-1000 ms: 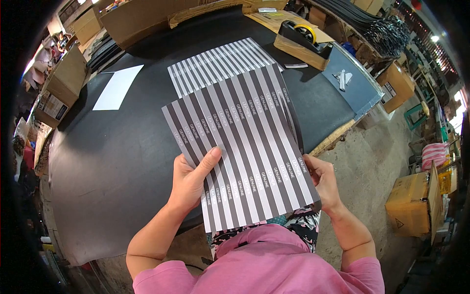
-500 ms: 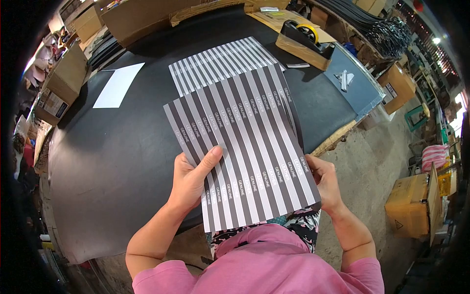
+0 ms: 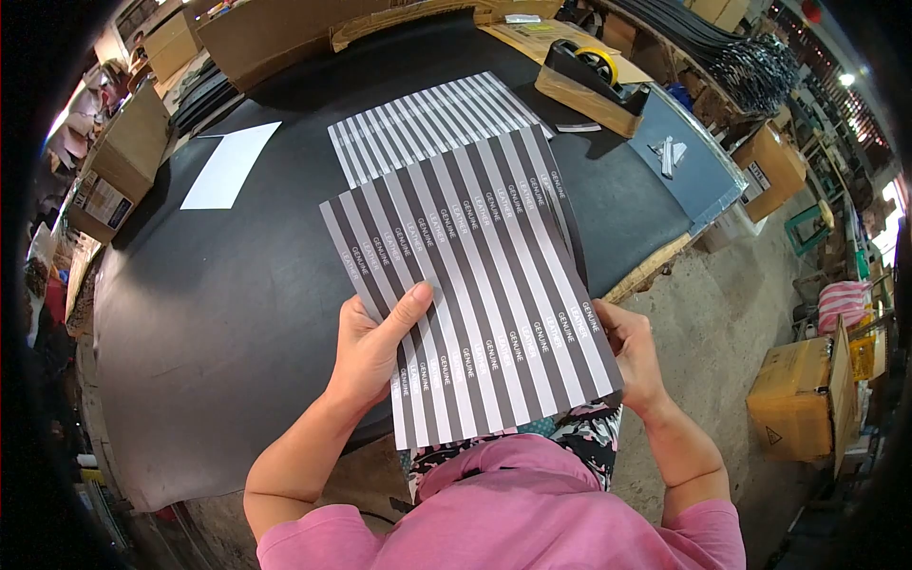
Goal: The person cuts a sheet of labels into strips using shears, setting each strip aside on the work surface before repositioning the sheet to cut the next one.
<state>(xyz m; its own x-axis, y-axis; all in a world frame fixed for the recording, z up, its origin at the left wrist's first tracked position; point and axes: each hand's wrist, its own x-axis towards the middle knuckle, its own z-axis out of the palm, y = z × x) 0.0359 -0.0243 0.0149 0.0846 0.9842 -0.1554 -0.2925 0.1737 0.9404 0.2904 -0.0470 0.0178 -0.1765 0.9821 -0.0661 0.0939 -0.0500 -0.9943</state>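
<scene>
A grey-and-black striped sheet [image 3: 484,285], printed with rows of "GENUINE LEATHER", is held tilted over my lap and the near table edge. My left hand [image 3: 375,337] grips its left side, thumb flat on top and fingers underneath. At the lower right edge, the curled fingers of my right hand [image 3: 632,351] pinch it, the fingertips partly hidden behind. Further dark layers show along the sheet's right edge. Beyond it, a stack of similar striped sheets [image 3: 427,119] lies on the black table [image 3: 218,351], partly covered by the held one.
A white paper [image 3: 231,166] lies to the left. At the back right stands a tape dispenser [image 3: 594,90] with a yellow roll. Small silvery pieces [image 3: 669,155] rest on a blue-grey board [image 3: 679,180]. Cardboard boxes [image 3: 119,171] line the left, and another box [image 3: 793,399] sits on the floor at right.
The upper left corner of the held sheet has shifted very slightly to the right. Both hands keep their grip in nearly the same place.
</scene>
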